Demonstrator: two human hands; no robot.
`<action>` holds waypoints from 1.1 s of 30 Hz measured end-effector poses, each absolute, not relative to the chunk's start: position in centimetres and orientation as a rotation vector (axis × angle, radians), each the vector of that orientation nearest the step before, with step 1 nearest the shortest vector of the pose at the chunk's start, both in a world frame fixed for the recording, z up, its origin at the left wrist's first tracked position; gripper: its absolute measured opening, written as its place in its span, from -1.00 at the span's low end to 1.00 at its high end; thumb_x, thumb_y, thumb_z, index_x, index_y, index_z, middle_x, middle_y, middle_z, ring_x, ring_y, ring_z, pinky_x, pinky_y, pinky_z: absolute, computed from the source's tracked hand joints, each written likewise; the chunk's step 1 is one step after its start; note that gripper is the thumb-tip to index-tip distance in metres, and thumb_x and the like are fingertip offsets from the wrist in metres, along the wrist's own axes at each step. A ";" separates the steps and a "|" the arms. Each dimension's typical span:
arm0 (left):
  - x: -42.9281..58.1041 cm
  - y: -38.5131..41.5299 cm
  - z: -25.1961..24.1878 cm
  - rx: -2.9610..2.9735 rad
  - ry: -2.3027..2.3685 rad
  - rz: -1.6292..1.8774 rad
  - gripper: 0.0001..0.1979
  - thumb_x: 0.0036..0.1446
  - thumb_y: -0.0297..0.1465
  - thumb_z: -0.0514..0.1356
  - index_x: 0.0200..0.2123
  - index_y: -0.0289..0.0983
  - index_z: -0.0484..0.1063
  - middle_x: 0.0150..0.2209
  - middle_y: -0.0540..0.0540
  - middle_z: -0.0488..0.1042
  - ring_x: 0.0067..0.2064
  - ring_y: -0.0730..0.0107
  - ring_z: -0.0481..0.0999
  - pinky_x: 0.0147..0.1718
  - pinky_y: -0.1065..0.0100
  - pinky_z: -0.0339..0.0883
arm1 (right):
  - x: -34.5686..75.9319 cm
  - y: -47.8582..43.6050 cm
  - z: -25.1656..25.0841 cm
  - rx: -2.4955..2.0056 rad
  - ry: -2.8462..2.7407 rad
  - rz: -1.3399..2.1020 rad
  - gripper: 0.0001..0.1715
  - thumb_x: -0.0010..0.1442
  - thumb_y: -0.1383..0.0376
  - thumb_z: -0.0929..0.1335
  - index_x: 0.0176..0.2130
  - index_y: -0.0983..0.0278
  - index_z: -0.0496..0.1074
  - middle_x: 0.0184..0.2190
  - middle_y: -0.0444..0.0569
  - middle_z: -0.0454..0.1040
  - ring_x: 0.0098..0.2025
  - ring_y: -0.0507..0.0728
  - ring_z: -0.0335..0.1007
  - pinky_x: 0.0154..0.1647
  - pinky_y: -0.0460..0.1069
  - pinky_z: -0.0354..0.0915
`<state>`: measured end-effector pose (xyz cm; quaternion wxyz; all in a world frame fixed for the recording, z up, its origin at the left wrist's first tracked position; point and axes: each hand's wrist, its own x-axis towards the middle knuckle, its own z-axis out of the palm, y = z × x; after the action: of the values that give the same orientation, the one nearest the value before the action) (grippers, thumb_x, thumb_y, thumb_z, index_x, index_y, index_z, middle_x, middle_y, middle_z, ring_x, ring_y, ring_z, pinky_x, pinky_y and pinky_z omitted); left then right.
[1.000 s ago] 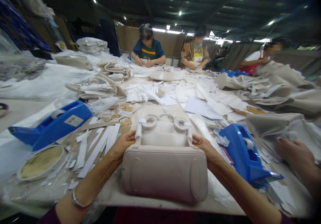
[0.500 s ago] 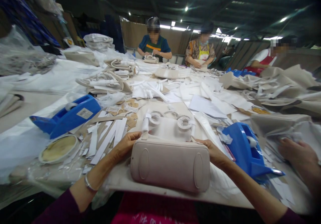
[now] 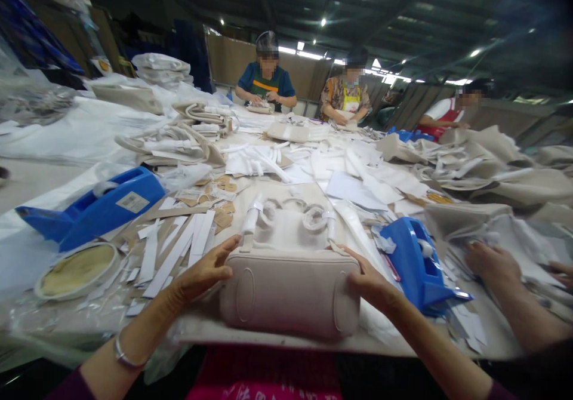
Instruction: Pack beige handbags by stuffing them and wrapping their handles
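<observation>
A pale beige handbag (image 3: 290, 289) lies on its side at the table's near edge, its base toward me and its paper-wrapped handles (image 3: 286, 215) pointing away. My left hand (image 3: 203, 271) rests on the bag's left end, fingers curved against it. My right hand (image 3: 369, 283) grips the right end, thumb over the upper edge. Both hands hold the bag between them.
Two blue tape dispensers stand beside the bag, one on the left (image 3: 96, 206) and one on the right (image 3: 414, 262). White paper strips (image 3: 174, 248) and a round lid (image 3: 76, 268) lie at left. A co-worker's hand (image 3: 492, 265) works at right. Three people sit at the far end.
The bag has tipped down toward the near edge, so more of its base faces me. My left hand has slid from the top corner to the bag's end.
</observation>
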<state>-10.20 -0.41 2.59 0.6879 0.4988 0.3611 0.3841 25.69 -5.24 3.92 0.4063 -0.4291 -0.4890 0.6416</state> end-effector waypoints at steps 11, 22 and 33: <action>-8.7 -1.7 3.4 1.115 0.775 0.850 -0.36 0.01 -0.27 0.29 0.18 -0.19 0.23 0.04 -0.09 0.45 0.01 0.16 0.45 -0.05 0.32 0.33 | 24.8 -6.9 2.6 -1.278 -1.148 1.402 -0.44 0.11 0.05 0.38 0.05 0.21 0.32 -0.07 0.00 0.44 -0.06 0.22 0.34 -0.05 0.03 0.26; -6.3 -2.9 3.4 0.933 1.025 1.004 -0.48 -0.09 -0.23 0.36 -0.05 -0.31 0.43 -0.22 -0.07 0.54 -0.28 0.33 0.50 -0.32 0.45 0.34 | 22.1 -7.4 4.8 -1.564 -1.141 1.066 -0.52 0.00 -0.01 0.43 -0.20 0.25 0.38 -0.41 -0.11 0.46 -0.35 0.13 0.32 -0.37 -0.07 0.24; -5.5 -2.2 2.5 0.996 1.207 1.021 -0.57 -0.08 -0.15 0.33 -0.18 -0.26 0.38 -0.46 0.07 0.47 -0.43 0.40 0.45 -0.43 0.46 0.30 | 21.1 -6.6 3.4 -1.677 -1.103 0.773 -0.49 0.00 -0.07 0.40 -0.24 0.25 0.35 -0.44 -0.14 0.44 -0.36 0.13 0.33 -0.33 -0.04 0.24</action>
<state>-5.50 -2.25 2.51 0.5944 0.4286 0.5195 0.4394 21.05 -6.65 3.40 0.4752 -0.6861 -0.4510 0.3162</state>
